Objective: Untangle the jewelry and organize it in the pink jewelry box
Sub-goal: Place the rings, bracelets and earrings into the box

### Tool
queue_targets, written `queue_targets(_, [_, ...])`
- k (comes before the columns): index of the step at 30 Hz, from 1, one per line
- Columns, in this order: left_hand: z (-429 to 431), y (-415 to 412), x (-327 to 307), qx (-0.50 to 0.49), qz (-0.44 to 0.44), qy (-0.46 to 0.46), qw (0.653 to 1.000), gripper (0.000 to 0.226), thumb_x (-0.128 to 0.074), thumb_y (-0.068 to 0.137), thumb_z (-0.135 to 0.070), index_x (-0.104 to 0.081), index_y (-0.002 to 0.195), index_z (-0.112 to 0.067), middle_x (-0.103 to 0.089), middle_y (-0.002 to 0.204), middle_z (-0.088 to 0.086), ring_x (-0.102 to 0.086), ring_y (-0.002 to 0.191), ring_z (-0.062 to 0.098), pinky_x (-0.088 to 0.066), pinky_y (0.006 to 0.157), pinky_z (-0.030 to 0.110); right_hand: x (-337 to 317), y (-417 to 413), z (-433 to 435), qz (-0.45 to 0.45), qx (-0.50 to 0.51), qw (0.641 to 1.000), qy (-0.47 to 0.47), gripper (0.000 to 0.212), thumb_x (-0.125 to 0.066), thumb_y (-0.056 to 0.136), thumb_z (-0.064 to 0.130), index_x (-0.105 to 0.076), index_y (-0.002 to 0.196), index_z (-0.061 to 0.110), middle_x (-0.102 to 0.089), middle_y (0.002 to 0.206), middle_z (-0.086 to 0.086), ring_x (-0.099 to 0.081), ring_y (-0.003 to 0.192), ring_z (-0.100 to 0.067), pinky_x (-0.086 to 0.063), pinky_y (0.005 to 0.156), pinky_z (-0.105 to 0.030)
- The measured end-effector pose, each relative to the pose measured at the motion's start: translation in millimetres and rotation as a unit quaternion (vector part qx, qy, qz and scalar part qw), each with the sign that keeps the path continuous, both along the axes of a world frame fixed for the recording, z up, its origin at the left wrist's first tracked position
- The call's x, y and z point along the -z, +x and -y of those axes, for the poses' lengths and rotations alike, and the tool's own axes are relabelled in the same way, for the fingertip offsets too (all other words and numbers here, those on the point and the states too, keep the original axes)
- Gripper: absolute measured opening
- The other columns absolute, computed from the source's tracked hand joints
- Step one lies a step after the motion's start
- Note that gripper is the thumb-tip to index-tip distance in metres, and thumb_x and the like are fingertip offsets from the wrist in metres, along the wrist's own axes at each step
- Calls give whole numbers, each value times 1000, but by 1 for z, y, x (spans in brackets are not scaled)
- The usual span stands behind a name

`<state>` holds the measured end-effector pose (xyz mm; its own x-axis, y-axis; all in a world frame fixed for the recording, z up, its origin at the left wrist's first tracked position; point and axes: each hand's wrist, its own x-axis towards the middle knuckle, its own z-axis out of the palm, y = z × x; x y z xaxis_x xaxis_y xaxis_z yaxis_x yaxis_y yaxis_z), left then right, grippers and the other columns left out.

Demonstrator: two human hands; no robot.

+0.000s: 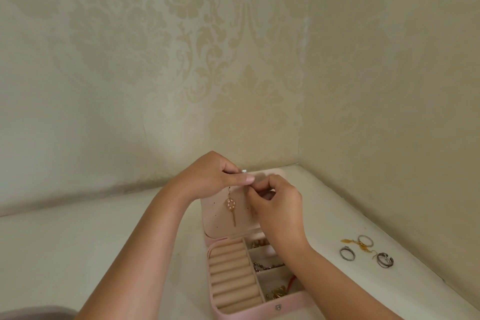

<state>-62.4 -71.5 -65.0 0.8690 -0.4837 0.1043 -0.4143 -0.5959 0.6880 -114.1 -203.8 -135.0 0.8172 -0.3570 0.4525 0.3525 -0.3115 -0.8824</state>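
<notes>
Both hands meet at the top edge of the pink jewelry box's [288, 302] raised lid [217, 221]. My left hand [207, 176] pinches that lid edge, I judge to steady it. My right hand [279, 206] pinches a small piece hidden in its fingertips. One earring [231, 206] hangs on the lid, while rings [347, 253] and gold pieces [359, 244] wait near the tabletop's [104, 254] right edge.

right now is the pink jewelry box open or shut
Open: the pink jewelry box has its lid raised upright, a gold earring hanging on it, and the ring rolls inside are exposed.
</notes>
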Motion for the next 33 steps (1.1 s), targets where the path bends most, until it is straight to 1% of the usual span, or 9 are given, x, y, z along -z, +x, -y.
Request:
queue_targets(1, [1, -1, 0, -4, 6, 5, 1000, 53, -66, 87, -36, -49, 39, -21, -29, 44, -10, -26, 42, 5, -22, 46, 18, 0, -1, 1, -4, -8, 1000, 5, 15, -69, 81, 12, -63, 68, 13, -60, 61, 8, -53, 55, -1, -41, 54, -13])
queue_targets(3, [0, -2, 1, -9, 13, 4, 1000, 57, -60, 91, -35, -24, 48, -24, -15, 52, -7, -14, 44, 9, -13, 45, 24, 0, -1, 2, -14, -19, 1000, 14, 13, -69, 80, 9, -65, 69, 12, -63, 61, 6, -54, 54, -1, -43, 54, -14])
queue_targets(6, [-2, -2, 2, -14, 16, -5, 1000, 54, -57, 93, -32, -19, 56, -22, -12, 56, -6, -11, 47, 10, -10, 45, 24, 0, -2, 4, -19, -28, 999, 29, 15, -69, 78, 5, -66, 65, 11, -62, 55, 5, -53, 49, -4, -44, 52, -18])
queue_targets(14, [-2, -3, 1, -3, 19, -12, 1000, 53, -56, 94, -32, -20, 56, -20, -13, 57, -5, -12, 47, 10, -10, 45, 23, -1, -4, 4, -13, -35, 998, 51, 15, -69, 77, 3, -66, 63, 7, -60, 52, 4, -50, 48, -6, -42, 51, -18])
queue_targets(16, [-3, -2, 3, 4, 14, -13, 1000, 53, -62, 90, -33, -34, 51, -10, -18, 59, 0, -16, 49, 12, -12, 47, 22, 0, -3, 4, -14, -30, 998, 47, 16, -70, 78, 5, -65, 63, 7, -59, 51, 6, -49, 47, -4, -41, 50, -16])
queue_targets(19, [-3, -1, 6, 18, 6, -17, 1000, 52, -73, 76, -43, -61, 74, 7, -37, 69, 6, -33, 65, 14, -21, 60, 27, 0, -3, 2, -10, -17, 999, 31, 19, -72, 79, 13, -63, 63, 7, -55, 49, 9, -46, 45, -2, -36, 48, -12])
queue_targets(21, [-3, 0, 7, 19, 9, -24, 999, 54, -75, 66, -47, -62, 72, 5, -40, 69, 6, -38, 72, 14, -20, 64, 29, 0, -3, 2, -10, -4, 1000, 5, 19, -71, 79, 14, -62, 64, 8, -55, 52, 8, -47, 47, -2, -37, 49, -12])
queue_targets(28, [-2, 0, 10, 8, 20, -42, 999, 35, -77, 74, -37, -69, 72, -3, -43, 66, 8, -35, 66, 16, -23, 62, 29, 1, -2, 5, 3, 8, 999, -51, 17, -72, 79, 16, -65, 64, 11, -62, 58, 5, -52, 53, -4, -41, 53, -15])
queue_targets(33, [1, -5, 11, 4, 45, -47, 998, 37, -75, 79, -27, -62, 72, 8, -31, 62, 10, -27, 59, 18, -18, 53, 26, -13, -4, 21, -50, -77, 993, -74, 11, -77, 74, 15, -70, 66, 13, -65, 59, 5, -53, 51, -1, -43, 54, -16])
